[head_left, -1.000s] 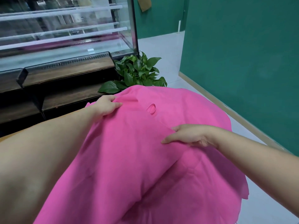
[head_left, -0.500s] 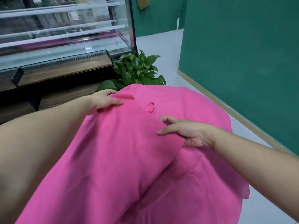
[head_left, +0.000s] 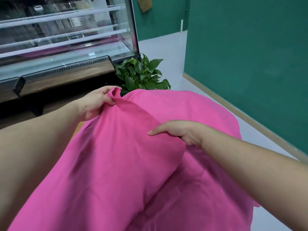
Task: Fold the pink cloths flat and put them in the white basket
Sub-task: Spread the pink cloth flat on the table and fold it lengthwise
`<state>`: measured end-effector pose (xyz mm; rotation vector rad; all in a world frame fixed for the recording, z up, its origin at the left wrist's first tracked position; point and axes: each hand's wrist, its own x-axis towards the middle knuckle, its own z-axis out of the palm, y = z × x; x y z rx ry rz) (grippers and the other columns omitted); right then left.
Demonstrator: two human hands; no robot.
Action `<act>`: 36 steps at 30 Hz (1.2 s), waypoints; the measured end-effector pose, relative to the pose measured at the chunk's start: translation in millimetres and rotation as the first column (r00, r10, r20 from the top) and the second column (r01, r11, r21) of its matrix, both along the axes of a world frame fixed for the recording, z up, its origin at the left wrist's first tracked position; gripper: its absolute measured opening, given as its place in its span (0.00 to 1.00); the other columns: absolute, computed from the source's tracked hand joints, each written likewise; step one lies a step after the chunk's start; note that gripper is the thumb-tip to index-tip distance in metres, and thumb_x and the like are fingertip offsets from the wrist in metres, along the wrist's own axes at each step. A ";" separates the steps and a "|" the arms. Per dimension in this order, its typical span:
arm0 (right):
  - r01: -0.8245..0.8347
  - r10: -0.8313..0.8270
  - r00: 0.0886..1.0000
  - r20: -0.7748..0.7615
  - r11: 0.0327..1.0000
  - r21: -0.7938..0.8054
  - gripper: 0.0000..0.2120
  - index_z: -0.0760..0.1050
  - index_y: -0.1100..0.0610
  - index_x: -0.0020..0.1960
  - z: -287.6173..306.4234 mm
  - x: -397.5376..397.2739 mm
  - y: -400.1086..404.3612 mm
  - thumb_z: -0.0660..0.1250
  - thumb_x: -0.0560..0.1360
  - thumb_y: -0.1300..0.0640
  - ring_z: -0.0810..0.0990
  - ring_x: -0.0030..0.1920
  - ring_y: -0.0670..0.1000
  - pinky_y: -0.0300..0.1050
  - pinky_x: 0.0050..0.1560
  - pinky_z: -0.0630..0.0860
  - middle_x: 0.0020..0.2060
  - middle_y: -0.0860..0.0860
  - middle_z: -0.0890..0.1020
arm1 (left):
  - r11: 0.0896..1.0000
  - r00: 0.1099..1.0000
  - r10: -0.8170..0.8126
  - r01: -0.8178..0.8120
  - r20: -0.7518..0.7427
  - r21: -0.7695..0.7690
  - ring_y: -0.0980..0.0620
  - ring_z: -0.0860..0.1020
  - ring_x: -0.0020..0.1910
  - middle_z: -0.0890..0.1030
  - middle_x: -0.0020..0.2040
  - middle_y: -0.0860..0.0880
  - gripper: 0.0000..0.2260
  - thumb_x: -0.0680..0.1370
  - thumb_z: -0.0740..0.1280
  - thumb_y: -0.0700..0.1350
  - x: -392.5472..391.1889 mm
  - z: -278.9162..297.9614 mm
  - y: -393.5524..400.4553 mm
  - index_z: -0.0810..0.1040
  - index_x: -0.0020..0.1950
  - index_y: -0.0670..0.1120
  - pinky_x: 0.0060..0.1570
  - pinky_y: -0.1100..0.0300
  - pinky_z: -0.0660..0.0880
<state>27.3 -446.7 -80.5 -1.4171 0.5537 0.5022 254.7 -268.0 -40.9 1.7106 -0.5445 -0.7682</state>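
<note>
1. since half a second ago the left hand (head_left: pixel 95 101) has lifted its corner of the pink cloth (head_left: pixel 116 164); the fabric now stands up in a small bunched peak above the fingers, where before it lay lower under the hand.
2. the small loop that showed on the cloth between the two hands is no longer visible.
3. the right hand (head_left: pixel 181 132) has gone from resting with fingers spread on top to curling round the cloth's folded edge.
4. left hand: closed in a pinch, thumb and fingertips gripping the raised far-left corner of the upper layer.
5. right hand: mostly closed, thumb lying flat on top of the fold and the fingers tucked beneath it, gripping the right edge of the upper layer.
6. the pink cloth fills the lower middle of the view, an upper layer stretched between the hands over a lower layer that spreads out to the right.
7. just beyond the cloth's far edge stands a green leafy plant (head_left: pixel 141 73), beside a glass display case (head_left: pixel 63 39); a green wall (head_left: pixel 250 55) runs along the right.
</note>
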 end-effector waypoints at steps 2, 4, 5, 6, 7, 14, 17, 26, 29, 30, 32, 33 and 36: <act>-0.040 0.038 0.997 0.073 0.999 0.024 0.10 0.82 0.59 0.55 4.5 -1.3 -1.7 0.71 0.75 0.60 0.84 0.46 0.55 0.52 0.54 0.81 0.49 0.57 0.85 | 0.999 1.000 0.026 -0.026 0.009 -0.018 0.57 0.77 0.43 0.81 0.43 0.55 0.28 0.72 0.55 0.22 -1.7 0.0 -2.5 0.79 0.55 0.52 0.51 0.62 0.75; -0.046 0.035 0.985 0.170 0.997 0.059 0.09 0.82 0.56 0.55 6.3 -2.3 -2.5 0.67 0.76 0.64 0.84 0.46 0.55 0.51 0.52 0.82 0.50 0.57 0.85 | 0.997 0.998 0.062 -0.061 0.023 -0.038 0.57 0.77 0.42 0.80 0.43 0.55 0.29 0.71 0.56 0.22 -3.9 -2.6 -6.4 0.79 0.54 0.53 0.48 0.63 0.75; -0.035 0.023 0.978 0.206 0.998 0.058 0.10 0.81 0.55 0.54 7.4 -3.3 -2.9 0.66 0.77 0.64 0.85 0.45 0.54 0.49 0.50 0.83 0.50 0.57 0.85 | 0.995 0.995 0.088 -0.086 0.041 -0.042 0.58 0.77 0.41 0.80 0.44 0.55 0.28 0.71 0.56 0.22 -4.9 -5.0 -8.6 0.79 0.54 0.53 0.47 0.63 0.75; -0.010 0.006 0.972 0.235 1.000 0.016 0.10 0.81 0.53 0.53 7.6 -3.4 -3.2 0.65 0.78 0.64 0.85 0.45 0.54 0.48 0.48 0.82 0.49 0.56 0.85 | 0.992 0.990 0.122 -0.120 0.072 -0.041 0.58 0.78 0.40 0.81 0.44 0.55 0.28 0.71 0.57 0.22 -5.2 -9.0 -10.8 0.79 0.54 0.53 0.46 0.62 0.76; 0.024 -0.002 0.965 0.264 0.996 -0.083 0.08 0.80 0.53 0.52 9.3 -4.1 -3.1 0.65 0.79 0.63 0.85 0.45 0.53 0.47 0.47 0.82 0.48 0.55 0.85 | 0.987 0.979 0.159 -0.156 0.126 -0.036 0.57 0.79 0.39 0.81 0.43 0.53 0.26 0.72 0.59 0.23 -5.9 -14.0 -13.9 0.79 0.54 0.53 0.45 0.60 0.76; -0.031 0.174 0.983 0.049 0.430 -0.902 0.17 0.68 0.52 0.65 -19.1 0.2 -17.0 0.65 0.78 0.53 0.78 0.53 0.54 0.43 0.52 0.73 0.53 0.50 0.79 | 0.908 0.782 0.162 -0.357 0.602 0.219 0.49 0.72 0.63 0.72 0.66 0.47 0.22 0.75 0.71 0.41 -16.4 -63.7 -20.4 0.74 0.68 0.49 0.67 0.53 0.68; 0.028 0.207 0.977 0.060 0.150 -0.988 0.22 0.64 0.51 0.71 -20.2 -4.7 -3.2 0.61 0.77 0.53 0.75 0.60 0.59 0.53 0.58 0.74 0.62 0.54 0.77 | 0.885 0.701 0.080 -0.378 0.708 0.274 0.48 0.68 0.71 0.70 0.70 0.48 0.16 0.78 0.66 0.47 -40.2 -75.0 4.7 0.75 0.67 0.50 0.69 0.45 0.66; 0.035 0.715 0.689 0.119 0.132 -0.991 0.24 0.62 0.44 0.77 -35.9 -3.9 119.8 0.56 0.81 0.43 0.58 0.77 0.56 0.58 0.76 0.55 0.77 0.48 0.64 | 0.762 0.637 -0.207 -0.371 0.742 0.531 0.52 0.52 0.80 0.56 0.81 0.54 0.22 0.83 0.49 0.59 -139.6 -106.7 122.2 0.63 0.77 0.59 0.76 0.42 0.50; -0.088 0.780 0.624 -0.041 0.018 -0.996 0.26 0.53 0.38 0.78 -53.9 -8.5 143.2 0.46 0.81 0.36 0.49 0.79 0.54 0.65 0.76 0.46 0.80 0.45 0.54 | 0.711 0.651 -0.269 -0.363 0.710 0.602 0.53 0.47 0.80 0.50 0.81 0.56 0.29 0.79 0.39 0.65 -163.8 -113.7 156.1 0.54 0.79 0.62 0.77 0.42 0.45; -0.105 0.780 0.620 -0.082 -0.021 -0.994 0.27 0.50 0.36 0.78 -57.7 -9.5 142.0 0.40 0.80 0.34 0.47 0.80 0.54 0.66 0.76 0.44 0.80 0.43 0.52 | 0.687 0.667 -0.286 -0.357 0.688 0.632 0.53 0.46 0.80 0.48 0.81 0.57 0.30 0.77 0.35 0.67 -170.1 -115.8 167.1 0.51 0.79 0.64 0.77 0.42 0.44; -0.109 0.750 0.649 -0.127 -0.073 -0.991 0.33 0.47 0.34 0.78 -63.6 -11.7 128.4 0.29 0.74 0.31 0.46 0.80 0.53 0.68 0.75 0.41 0.80 0.41 0.50 | 0.641 0.675 -0.329 -0.354 0.661 0.681 0.52 0.45 0.80 0.46 0.81 0.57 0.35 0.73 0.29 0.71 -180.9 -120.4 188.3 0.46 0.79 0.66 0.77 0.40 0.42; -0.106 0.723 0.678 -0.132 -0.082 -0.991 0.35 0.46 0.34 0.77 -65.4 -12.8 118.1 0.27 0.73 0.29 0.45 0.80 0.52 0.68 0.75 0.40 0.79 0.41 0.49 | 0.621 0.666 -0.352 -0.358 0.657 0.697 0.51 0.45 0.80 0.46 0.81 0.58 0.37 0.71 0.26 0.72 -184.9 -122.2 197.5 0.45 0.78 0.66 0.76 0.39 0.41; -0.100 0.649 0.752 -0.115 -0.060 -0.993 0.37 0.47 0.34 0.78 -66.2 -17.2 91.5 0.26 0.70 0.31 0.44 0.80 0.49 0.65 0.75 0.37 0.79 0.40 0.50 | 0.557 0.684 -0.360 -0.387 0.634 0.734 0.51 0.42 0.80 0.43 0.80 0.60 0.35 0.71 0.27 0.71 -195.2 -122.7 221.2 0.44 0.78 0.68 0.74 0.33 0.41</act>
